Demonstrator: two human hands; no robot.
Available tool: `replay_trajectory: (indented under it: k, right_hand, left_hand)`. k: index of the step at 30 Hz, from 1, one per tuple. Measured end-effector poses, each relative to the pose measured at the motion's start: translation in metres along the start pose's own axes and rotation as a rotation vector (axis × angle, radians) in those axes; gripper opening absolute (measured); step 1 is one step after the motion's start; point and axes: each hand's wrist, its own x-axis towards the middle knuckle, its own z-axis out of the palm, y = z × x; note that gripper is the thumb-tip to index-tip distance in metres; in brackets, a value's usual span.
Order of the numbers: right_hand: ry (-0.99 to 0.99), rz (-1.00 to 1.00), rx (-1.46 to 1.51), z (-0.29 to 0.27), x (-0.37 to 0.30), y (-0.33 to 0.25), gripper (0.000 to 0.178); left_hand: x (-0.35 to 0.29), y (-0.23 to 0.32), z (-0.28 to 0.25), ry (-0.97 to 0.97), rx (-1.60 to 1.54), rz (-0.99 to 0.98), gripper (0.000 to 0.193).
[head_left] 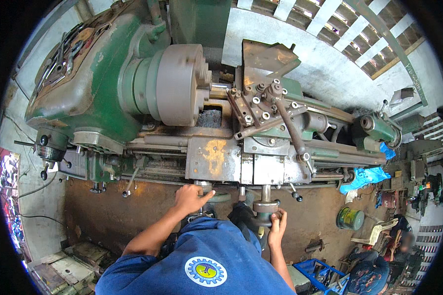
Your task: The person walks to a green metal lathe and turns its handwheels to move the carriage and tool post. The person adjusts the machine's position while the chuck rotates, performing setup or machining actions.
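Note:
A large green metal lathe stands in front of me. My left hand (189, 199) is closed on the rim of a handwheel (221, 197) below the carriage (214, 158), thumb lying across the top. Lower and to the right, my right hand (278, 224) curls its fingers round the side of the cross-slide handwheel (265, 207). Above the hands, the tool post (261, 101) with several bolts and a long lever (291, 127) faces the grey chuck (181, 84). The chuck's surface and stepped jaws look smeared, as in rotation.
Wrenches (64, 56) lie on the headstock (91, 93). Metal chips (210, 118) fill the bed gap beside the chuck. The tailstock (379, 132) sits at the right end. A green bucket (350, 218), a blue crate (320, 275) and a seated person (374, 268) are at the lower right.

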Motion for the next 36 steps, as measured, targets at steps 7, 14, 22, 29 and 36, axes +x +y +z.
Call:
replay_trajectory:
  k: [7, 14, 22, 29, 36]
  right_hand:
    - [-0.005, 0.166, 0.211, -0.001, 0.006, 0.029, 0.053]
    - [-0.018, 0.297, 0.321, -0.002, 0.004, 0.027, 0.057]
    - [0.035, 0.543, 0.646, -0.008, 0.009, 0.047, 0.059]
    - [-0.086, 0.688, 0.354, 0.015, 0.011, 0.065, 0.056]
    - [-0.239, 0.728, 0.280, -0.019, 0.040, 0.078, 0.045]
  left_hand:
    - [0.003, 0.013, -0.012, -0.060, -0.001, -0.015, 0.068]
    - [0.003, 0.010, -0.011, -0.086, 0.023, 0.005, 0.062]
    - [-0.003, 0.048, 0.010, 0.095, -0.272, 0.405, 0.054]
    - [-0.007, 0.138, 0.094, -0.427, -0.782, 0.042, 0.090]
    - [-0.011, 0.153, 0.119, -0.310, -0.773, -0.151, 0.075]
